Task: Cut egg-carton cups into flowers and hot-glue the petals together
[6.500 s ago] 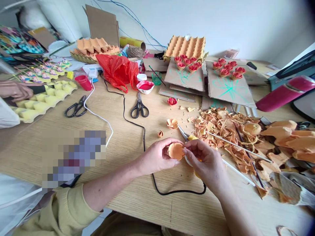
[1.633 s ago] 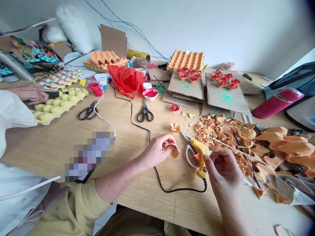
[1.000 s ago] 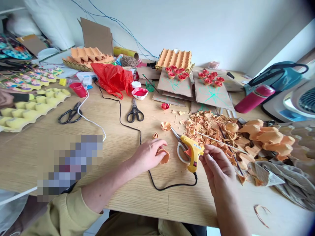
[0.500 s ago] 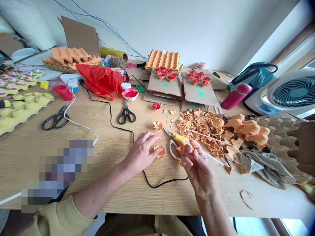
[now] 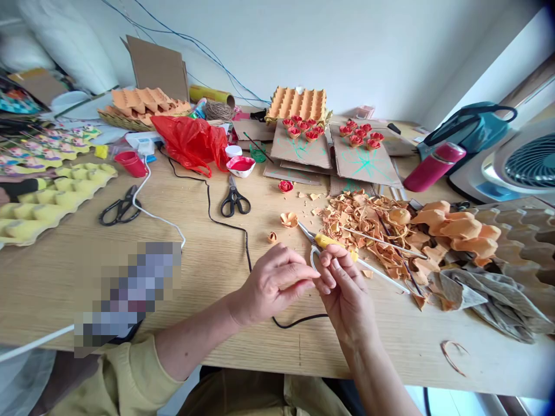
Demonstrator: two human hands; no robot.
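My left hand (image 5: 273,283) is closed in a pinch, its fingertips meeting those of my right hand (image 5: 344,286). The right fingers are curled, with the thumb against them. Whatever lies between the fingertips is hidden. Just behind the right hand lies a yellow glue gun (image 5: 325,240), partly covered, beside a pair of white-handled scissors (image 5: 315,258). Beyond my left hand sit an orange egg-carton flower cup (image 5: 288,220) and a small orange carton bud (image 5: 272,237). Farther back is a red painted flower (image 5: 285,186).
Orange carton scraps (image 5: 359,222) are heaped to the right. Black scissors (image 5: 235,199), a bowl of red paint (image 5: 241,166) and a red plastic bag (image 5: 191,141) are beyond the hands. Cardboard sheets (image 5: 364,164) carry red flowers. A black cable (image 5: 248,245) crosses the table.
My left hand has left the second orange cup and moved right to my right hand, its fingers closing. That cup is out of sight. The small orange bud now shows. The view has shifted left.
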